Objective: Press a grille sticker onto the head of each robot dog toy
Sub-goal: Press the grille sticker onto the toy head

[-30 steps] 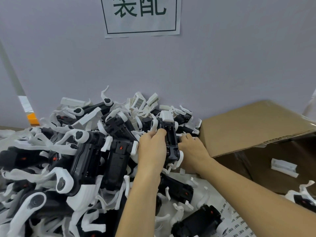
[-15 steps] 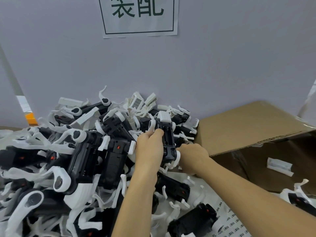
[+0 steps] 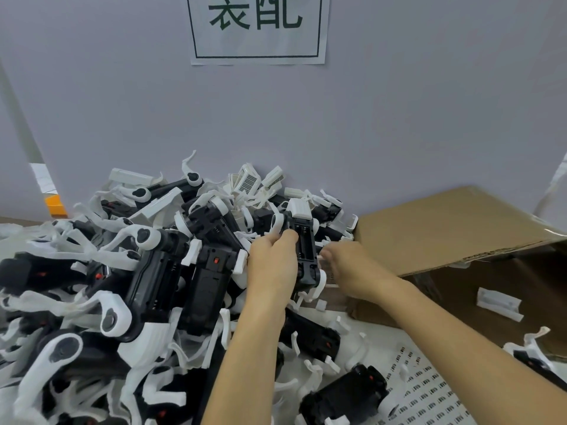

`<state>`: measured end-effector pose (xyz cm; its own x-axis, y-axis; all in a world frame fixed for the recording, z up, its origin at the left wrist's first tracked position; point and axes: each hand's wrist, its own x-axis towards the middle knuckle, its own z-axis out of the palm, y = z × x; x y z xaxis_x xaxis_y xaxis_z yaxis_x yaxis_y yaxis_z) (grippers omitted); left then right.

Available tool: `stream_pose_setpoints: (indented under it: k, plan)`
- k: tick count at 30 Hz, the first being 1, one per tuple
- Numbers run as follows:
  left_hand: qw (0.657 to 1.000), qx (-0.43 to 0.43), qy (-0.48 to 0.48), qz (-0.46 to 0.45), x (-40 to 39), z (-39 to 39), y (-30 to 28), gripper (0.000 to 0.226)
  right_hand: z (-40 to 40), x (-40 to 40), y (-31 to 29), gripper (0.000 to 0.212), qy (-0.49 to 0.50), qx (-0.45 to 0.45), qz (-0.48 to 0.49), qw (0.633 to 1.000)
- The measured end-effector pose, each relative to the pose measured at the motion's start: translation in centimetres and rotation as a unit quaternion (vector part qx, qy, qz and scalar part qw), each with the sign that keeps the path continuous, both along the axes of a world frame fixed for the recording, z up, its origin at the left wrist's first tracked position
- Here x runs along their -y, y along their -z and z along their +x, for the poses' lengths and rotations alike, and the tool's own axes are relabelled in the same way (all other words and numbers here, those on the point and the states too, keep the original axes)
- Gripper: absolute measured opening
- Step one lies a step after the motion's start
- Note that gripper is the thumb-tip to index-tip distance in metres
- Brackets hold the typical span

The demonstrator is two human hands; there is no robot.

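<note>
While the left hand (image 3: pixel 271 265) grips one robot dog toy (image 3: pixel 305 246) by its black body, fingers curled closed around its left edge, the toy stands belly-up at the right edge of the heap of robot dog toys (image 3: pixel 147 280), white head (image 3: pixel 300 209) pointing toward the wall (image 3: pixel 399 118). Its face is turned away, so any grille sticker on it is hidden. The right hand (image 3: pixel 352 268) sits just beside the toy and is motion-blurred; whether its fingers are open or closed cannot be determined. A sticker sheet (image 3: pixel 429 394) lies bottom right, its small printed marks too small to read. One head in the heap shows a grille sticker (image 3: pixel 248 182). The wall sign (image 3: pixel 257 26) is cut off at the top; two large Chinese characters show. A cardboard box (image 3: pixel 454 228) stands at right.
</note>
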<state>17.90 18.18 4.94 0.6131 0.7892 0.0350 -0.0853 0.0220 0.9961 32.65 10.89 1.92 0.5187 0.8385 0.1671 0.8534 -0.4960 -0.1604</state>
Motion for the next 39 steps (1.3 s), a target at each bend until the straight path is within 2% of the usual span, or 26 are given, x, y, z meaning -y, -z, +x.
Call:
stream_pose_setpoints:
  k: [2,3,4,6,8,10,12,14,16,18,22,25,27,31,33,36,39]
  plan:
    - [1.000,-0.013,0.000,0.003,0.0,-0.1,-0.1,0.026,-0.2,1.4,-0.6,0.039,0.020,-0.119,0.125,0.985]
    - [1.000,-0.015,0.000,-0.002,0.1,-0.1,-0.1,0.023,-0.5,2.2,-0.7,0.039,0.033,-0.185,0.202,0.961]
    - [1.000,-0.016,0.002,-0.011,0.1,-0.1,-0.2,0.023,-0.9,3.1,-0.8,0.040,0.045,-0.257,0.277,0.925]
    - [0.999,-0.010,0.016,-0.031,0.1,0.1,-0.1,0.029,-1.7,4.9,-0.5,0.034,0.049,-0.407,0.404,0.818]
    - [0.999,-0.013,0.025,-0.030,0.2,0.3,0.1,0.013,-2.3,6.5,-0.2,0.028,0.044,-0.516,0.470,0.714]
    - [0.999,-0.011,0.037,-0.030,0.6,0.5,0.2,0.011,-2.4,7.4,-0.1,0.025,0.039,-0.573,0.506,0.644]
    - [0.998,-0.008,0.045,-0.038,1.1,0.9,0.2,0.022,-2.3,7.9,-0.4,0.027,0.037,-0.589,0.531,0.609]
    - [0.997,-0.007,0.066,-0.044,1.8,1.2,0.0,0.020,-2.2,8.1,-1.1,0.029,0.039,-0.577,0.549,0.603]
    - [0.995,0.006,0.093,-0.041,2.7,1.2,-0.1,0.020,-2.2,8.2,-1.7,0.021,0.034,-0.565,0.569,0.596]
    - [0.994,0.017,0.103,-0.031,3.0,1.7,0.3,0.018,-2.4,8.1,-1.9,0.017,0.022,-0.556,0.567,0.607]
    - [0.992,0.041,0.118,-0.028,3.9,2.0,0.3,0.025,-3.0,8.2,-2.3,0.024,-0.033,-0.589,0.513,0.624]
    - [0.993,0.037,0.114,-0.016,3.9,2.1,0.5,0.033,-3.0,8.8,-2.5,0.049,-0.062,-0.597,0.501,0.624]
    - [0.994,0.021,0.106,-0.012,3.7,2.3,0.7,0.041,-3.0,8.9,-2.5,0.051,-0.015,-0.545,0.514,0.662]
    - [0.995,0.029,0.098,-0.015,3.7,2.4,0.8,0.021,-3.2,8.9,-2.2,0.027,0.066,-0.420,0.470,0.774]
    - [0.994,0.037,0.105,0.003,3.7,2.6,0.9,0.020,-3.1,8.9,-2.0,0.016,0.085,-0.394,0.460,0.791]
    - [0.992,0.055,0.113,0.017,3.9,2.7,0.9,0.016,-3.1,8.8,-2.3,0.017,0.104,-0.439,0.441,0.776]
    - [0.988,0.075,0.132,0.038,4.0,2.8,1.2,0.021,-3.2,9.2,-2.7,0.022,0.107,-0.409,0.380,0.823]
